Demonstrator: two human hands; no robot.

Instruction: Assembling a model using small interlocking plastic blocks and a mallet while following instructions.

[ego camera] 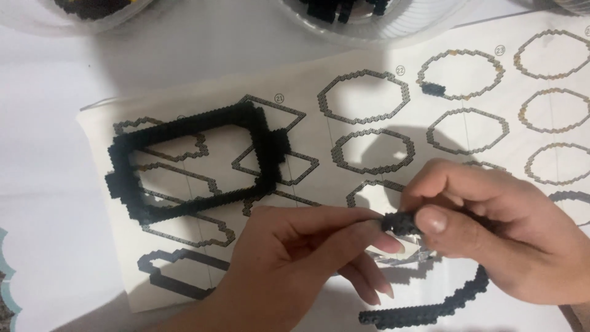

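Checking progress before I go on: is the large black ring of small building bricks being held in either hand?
No, the large black brick ring lies on the printed instruction sheet, while both hands pinch a small black brick piece.

Two clear plastic tubs (369, 24) holding black pieces are cut off at the surface's far edge. The small black bead piece (399, 222) is mostly hidden between the fingertips of both hands. The printed paper pattern sheet (369, 104) runs past the right edge, and its circled marks are too small to tell.
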